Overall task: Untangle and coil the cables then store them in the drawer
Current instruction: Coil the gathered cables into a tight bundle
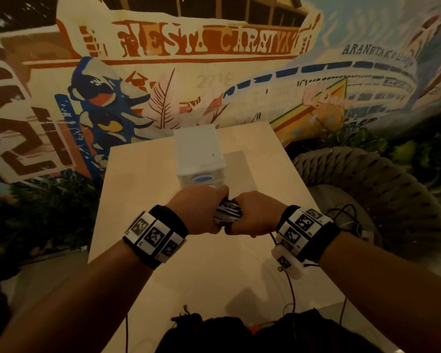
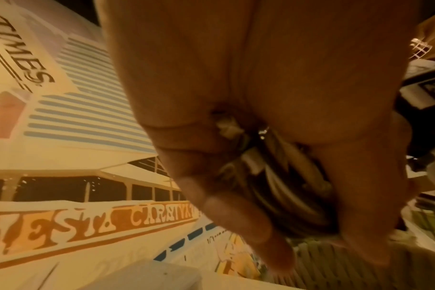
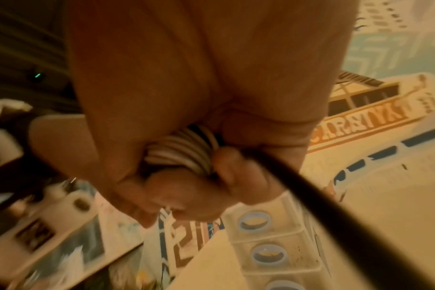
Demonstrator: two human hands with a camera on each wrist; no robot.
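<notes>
With fingers of both hands curled tight round one coiled bundle of cables, the left hand and right hand hold it above the surface, just before the drawer unit. Coiling looks done; storing is at hand. Next, I judge, one hand must free itself to pull open a drawer.

Cables blk/wht; drawer unit wht, blue handles
</notes>
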